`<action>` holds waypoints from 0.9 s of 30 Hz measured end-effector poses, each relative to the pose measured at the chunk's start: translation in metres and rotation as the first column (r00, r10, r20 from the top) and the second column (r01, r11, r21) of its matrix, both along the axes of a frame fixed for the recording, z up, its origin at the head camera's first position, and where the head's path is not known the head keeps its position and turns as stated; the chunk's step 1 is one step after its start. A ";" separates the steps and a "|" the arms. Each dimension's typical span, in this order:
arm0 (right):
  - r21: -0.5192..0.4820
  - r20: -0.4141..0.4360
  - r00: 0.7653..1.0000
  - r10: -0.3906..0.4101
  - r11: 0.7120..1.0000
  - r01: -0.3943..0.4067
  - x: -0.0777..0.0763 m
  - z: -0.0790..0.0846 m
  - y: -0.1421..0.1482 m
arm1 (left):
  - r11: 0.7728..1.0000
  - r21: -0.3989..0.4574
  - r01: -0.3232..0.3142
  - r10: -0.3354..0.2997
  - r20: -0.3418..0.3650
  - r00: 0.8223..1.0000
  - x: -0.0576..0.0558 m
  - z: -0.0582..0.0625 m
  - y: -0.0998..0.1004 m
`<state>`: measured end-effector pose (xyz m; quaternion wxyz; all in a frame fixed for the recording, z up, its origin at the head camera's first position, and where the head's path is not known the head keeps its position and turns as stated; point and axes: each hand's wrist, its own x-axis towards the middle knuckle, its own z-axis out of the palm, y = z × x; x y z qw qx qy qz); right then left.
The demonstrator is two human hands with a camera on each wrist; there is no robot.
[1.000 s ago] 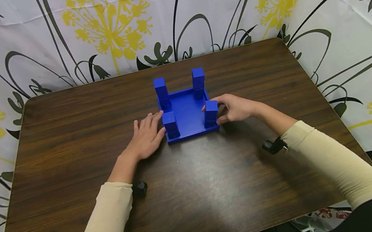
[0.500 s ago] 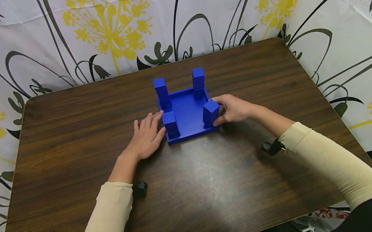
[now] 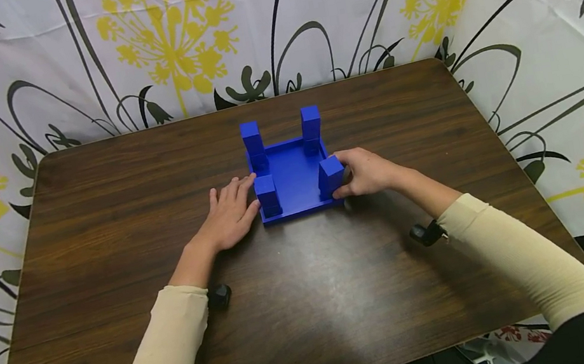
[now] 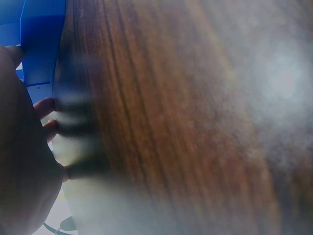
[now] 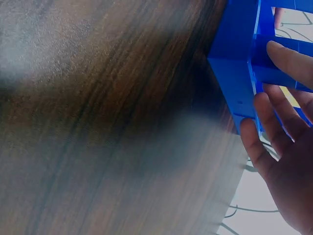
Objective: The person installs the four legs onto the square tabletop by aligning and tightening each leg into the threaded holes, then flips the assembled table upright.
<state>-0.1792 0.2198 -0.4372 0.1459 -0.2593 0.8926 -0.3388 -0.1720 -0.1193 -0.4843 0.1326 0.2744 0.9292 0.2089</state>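
Observation:
A blue square panel [image 3: 293,175] with a raised rim lies on the table, four-sided blue posts standing at its corners like a small upturned table's legs. My right hand [image 3: 368,170] holds the near-right post [image 3: 331,177] between thumb and fingers; this post stands twisted against the panel's edges. In the right wrist view, the thumb [image 5: 288,58] lies along that post, other fingers beside the rim. My left hand [image 3: 226,217] lies flat, fingers spread, its fingertips at the panel's left side by the near-left post [image 3: 268,196]. The left wrist view mostly hides its fingers.
The far-left post [image 3: 253,144] and far-right post [image 3: 311,129] rise at the back corners. Dark brown wood covers the tabletop [image 3: 313,307]. Behind and beside it hangs a floral-printed white cloth [image 3: 265,19].
My right hand has closed its grip on the near-right post, which has turned from square to twisted and shifted slightly back since. My left hand has stayed in place.

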 end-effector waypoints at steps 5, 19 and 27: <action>0.039 -0.039 0.998 -0.046 0.998 0.048 0.004 0.000 -0.002 | 1.000 -0.004 0.000 0.000 -0.003 1.000 -0.001 -0.001 0.000; 0.096 -0.140 0.982 -0.124 0.986 0.138 0.011 -0.002 -0.007 | 1.000 -0.017 0.000 0.000 -0.007 1.000 -0.002 -0.001 0.000; -0.006 -0.063 0.990 -0.126 0.992 0.125 0.011 -0.008 -0.006 | 1.000 -0.021 0.003 -0.003 0.003 1.000 -0.001 0.001 0.000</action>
